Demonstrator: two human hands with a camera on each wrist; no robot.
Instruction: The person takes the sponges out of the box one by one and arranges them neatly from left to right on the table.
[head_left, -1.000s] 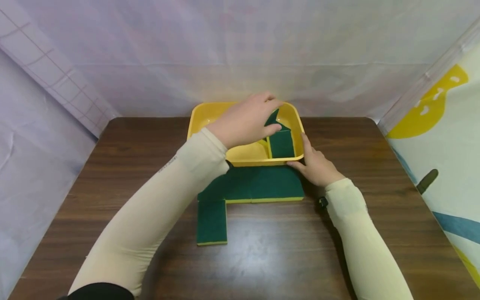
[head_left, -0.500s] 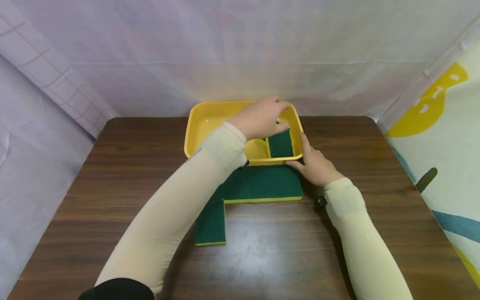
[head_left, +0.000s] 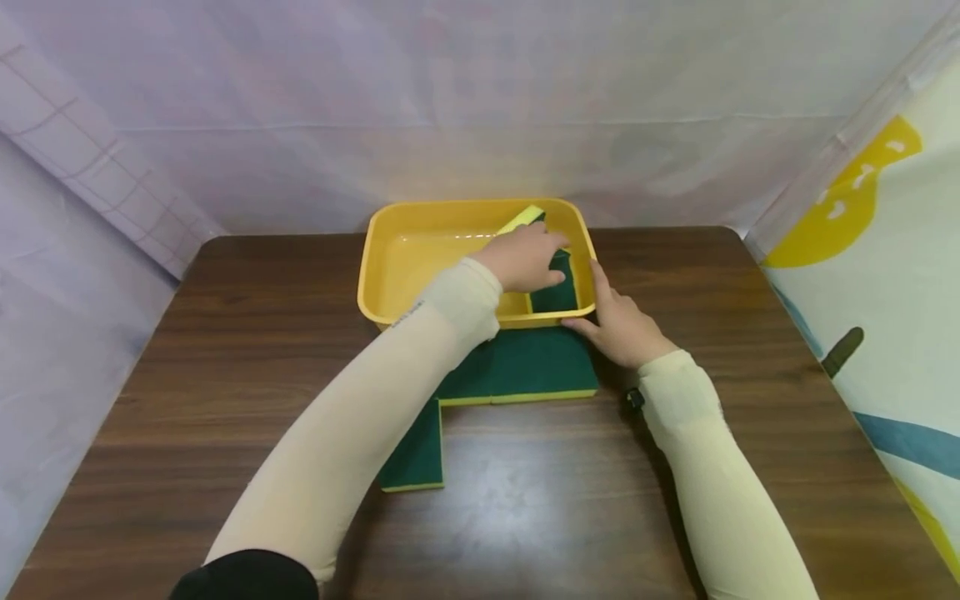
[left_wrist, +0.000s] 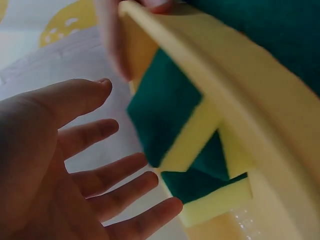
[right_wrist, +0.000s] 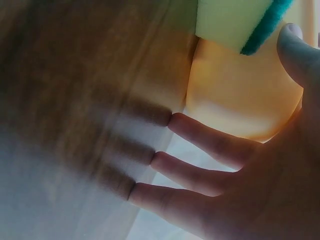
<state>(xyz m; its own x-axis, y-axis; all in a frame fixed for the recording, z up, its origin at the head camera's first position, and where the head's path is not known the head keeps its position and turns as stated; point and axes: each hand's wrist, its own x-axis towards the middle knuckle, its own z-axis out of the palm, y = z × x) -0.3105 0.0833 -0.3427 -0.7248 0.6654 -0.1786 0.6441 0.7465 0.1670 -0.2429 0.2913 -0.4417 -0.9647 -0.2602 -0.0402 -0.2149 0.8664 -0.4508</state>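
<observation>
One tub holds at least two sponges at its right end, with open room at left. Left hand, fingers spread, lies over them, gripping nothing; right hand, fingers extended, touches the near-right rim.

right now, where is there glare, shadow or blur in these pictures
Head view: pale glare on the brown table; left wrist view: dim, left hand in shade, yellow tub somewhat blurred; right wrist view: dark, soft smudges, likely shadows, by the fingertips of the right hand.
</observation>
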